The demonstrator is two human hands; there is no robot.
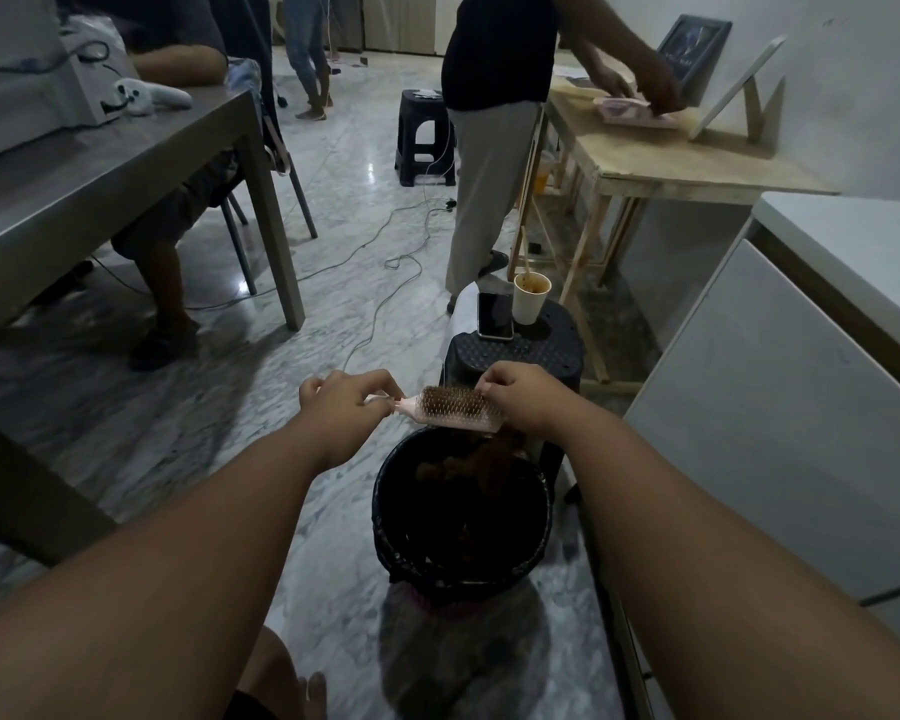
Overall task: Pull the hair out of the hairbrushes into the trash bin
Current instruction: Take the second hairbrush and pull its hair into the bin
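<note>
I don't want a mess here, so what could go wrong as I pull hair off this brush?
The hairbrush sits over the far rim of the trash bin, so hair pulled by the right hand may fall on the floor. The left hand only pinches the handle tip, so it could slip.

I see a pink plastic paddle hairbrush (pixel 455 407), bristles up, matted with brown hair, level above the black-lined round trash bin (pixel 385 517), which holds brown clumps.

Left hand (pixel 346 402) grips hairbrush (pixel 450 407) handle above trash bin (pixel 385 511); right hand (pixel 523 402) pinches hair (pixel 450 396).
</note>
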